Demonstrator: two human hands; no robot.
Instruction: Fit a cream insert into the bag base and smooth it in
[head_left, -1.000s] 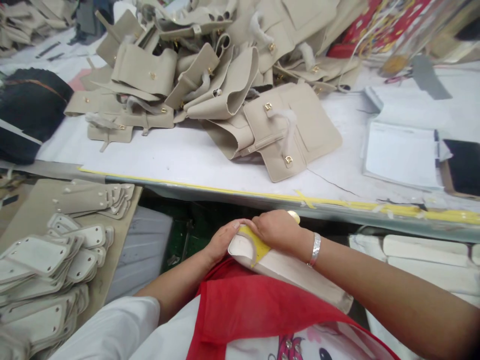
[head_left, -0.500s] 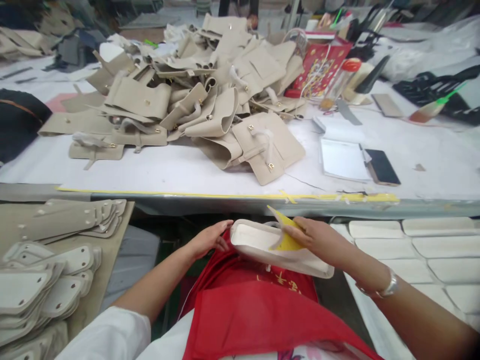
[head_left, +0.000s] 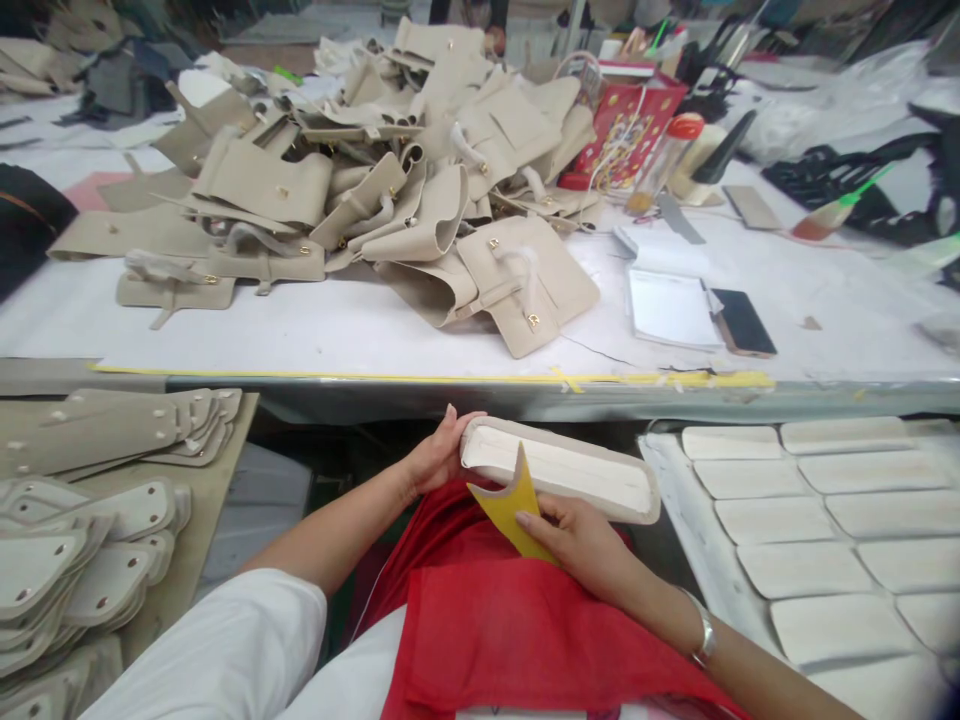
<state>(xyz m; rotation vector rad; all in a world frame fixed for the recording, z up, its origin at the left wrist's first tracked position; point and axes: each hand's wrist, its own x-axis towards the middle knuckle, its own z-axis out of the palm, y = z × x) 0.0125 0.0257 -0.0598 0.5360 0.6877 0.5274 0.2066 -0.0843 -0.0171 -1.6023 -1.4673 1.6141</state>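
Note:
A long, pale box-shaped piece (head_left: 570,468) with beige edges and a white face lies over my lap, tilted down to the right. My left hand (head_left: 444,452) holds its left end, thumb raised and the other fingers partly behind it. Between the thumb and fingers of my right hand (head_left: 574,540) is a yellow sheet (head_left: 516,508) with a curved notch at its top. The sheet stands in front of the pale piece and covers part of its lower edge. My right hand is just below that piece, near its middle.
Beige leather bag parts (head_left: 262,185) are heaped on the white table (head_left: 450,350). A notepad (head_left: 671,305) and a phone (head_left: 742,322) lie to the right. Stacked panels (head_left: 112,580) are at the left; pale pieces in rows (head_left: 795,520) cover the right-hand board.
My right hand has moved left and down with the yellow sheet, now in front of the pale piece. My left hand has come onto its left end. The view has shifted slightly.

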